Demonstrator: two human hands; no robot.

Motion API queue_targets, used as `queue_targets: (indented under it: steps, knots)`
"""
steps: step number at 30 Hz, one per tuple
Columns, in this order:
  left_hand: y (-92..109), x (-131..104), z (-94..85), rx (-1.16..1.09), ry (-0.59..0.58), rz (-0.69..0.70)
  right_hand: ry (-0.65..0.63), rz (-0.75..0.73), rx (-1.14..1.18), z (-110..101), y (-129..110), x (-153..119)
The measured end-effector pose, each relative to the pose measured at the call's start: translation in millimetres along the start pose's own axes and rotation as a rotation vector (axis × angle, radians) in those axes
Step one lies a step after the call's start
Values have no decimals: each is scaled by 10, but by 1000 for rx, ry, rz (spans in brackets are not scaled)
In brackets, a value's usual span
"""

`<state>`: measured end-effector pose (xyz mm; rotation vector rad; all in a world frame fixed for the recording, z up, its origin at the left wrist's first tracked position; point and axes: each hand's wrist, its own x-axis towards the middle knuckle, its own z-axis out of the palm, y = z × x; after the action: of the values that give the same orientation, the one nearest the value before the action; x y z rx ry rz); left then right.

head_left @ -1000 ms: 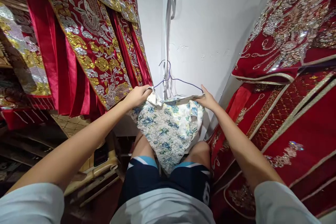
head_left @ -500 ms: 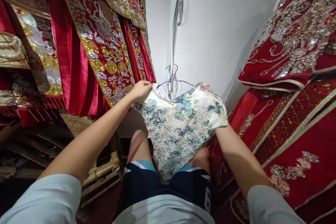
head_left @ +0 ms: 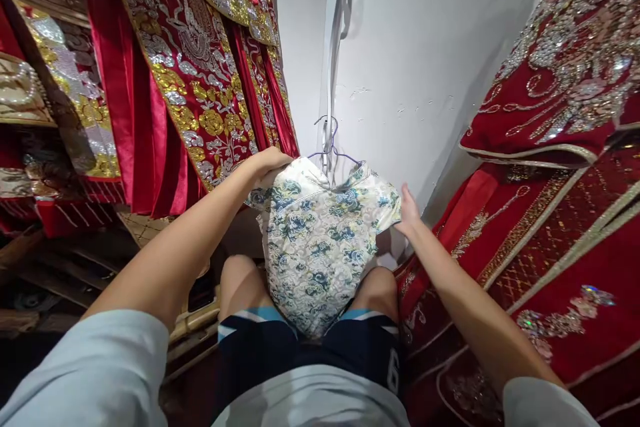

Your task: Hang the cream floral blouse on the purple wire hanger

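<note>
**Floral top on the hanger, one hand gripping, one hand free**

The floral top (head_left: 320,240) hangs from a wire hanger (head_left: 334,150) against the white wall (head_left: 425,60), draping down over the person's knees. The left hand (head_left: 270,163) is clamped on the garment's left shoulder, seemingly steadying it on the wire. The right hand (head_left: 409,210) sits just beside the right sleeve, fingers spread open, holding nothing. Red embroidered robes (head_left: 190,73) hang close on both sides.
</note>
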<state>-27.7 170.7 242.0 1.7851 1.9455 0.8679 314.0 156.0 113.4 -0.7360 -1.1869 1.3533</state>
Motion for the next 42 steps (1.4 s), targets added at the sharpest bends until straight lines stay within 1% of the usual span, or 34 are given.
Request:
queue_targets:
  steps: [1,2,3,5,6,7,9,11,14,17,20,21,22,23,25,26,27,28,29,30,31,32,33,35,37,38,39,40,42]
  knots:
    - [1,25,11,-11,3,3,0,7,-3,-36,-50,17]
    - [-6,37,25,-31,36,44,3,5,-20,-63,-104,33]
    - [-18,34,40,-63,96,119,9,-7,-46,-79,-161,50]
    - [-41,-6,62,-133,212,319,48,-51,-101,-71,-269,89]
    - [-43,-36,62,-159,235,418,81,-73,-115,-53,-318,112]
    - [-34,-66,52,-168,222,493,123,-91,-112,-32,-363,136]
    - [26,-106,13,-122,150,581,220,-124,-72,7,-435,178]
    - [131,-101,-25,-19,135,621,283,-168,-37,28,-471,193]
    - [318,-20,-12,171,202,658,302,-222,-41,31,-451,156]
    - [478,69,102,294,234,670,319,-204,-56,13,-420,88]
    - [574,84,249,289,281,665,323,-170,-30,-18,-464,-29]
    - [584,69,294,261,312,679,286,-165,-25,-26,-493,-96]
    - [580,45,334,226,348,706,214,-156,-29,-28,-522,-181]
    - [562,14,370,180,382,746,99,-135,-46,-22,-550,-282]
    - [495,-60,421,30,415,809,-220,-59,-113,25,-591,-503]
    - [452,-97,436,-94,430,790,-387,-12,-158,67,-601,-604]
    - [410,-132,440,-235,451,733,-521,25,-206,122,-603,-687]
    - [372,-163,433,-367,483,651,-602,39,-259,186,-597,-743]
    - [342,-190,414,-491,511,560,-618,24,-311,257,-581,-767]
    - [321,-213,384,-594,529,477,-582,-13,-360,332,-556,-760]
    - [310,-233,345,-663,534,417,-510,-64,-402,408,-521,-723]
    - [307,-252,301,-712,503,385,-420,-125,-432,484,-479,-661]
    - [310,-274,257,-758,433,366,-332,-191,-454,560,-429,-583]
    - [322,-331,185,-872,234,344,-198,-318,-476,711,-316,-413]
    - [329,-405,155,-971,26,348,-140,-398,-479,861,-195,-276]
    - [327,-443,155,-1007,-65,344,-151,-397,-472,933,-136,-230]
    - [321,-478,161,-1023,-127,334,-178,-365,-451,1001,-83,-200]
    - [311,-509,172,-1029,-176,320,-210,-309,-408,1062,-37,-184]
    - [274,-554,193,-1042,-229,290,-238,-189,-263,1155,20,-170]
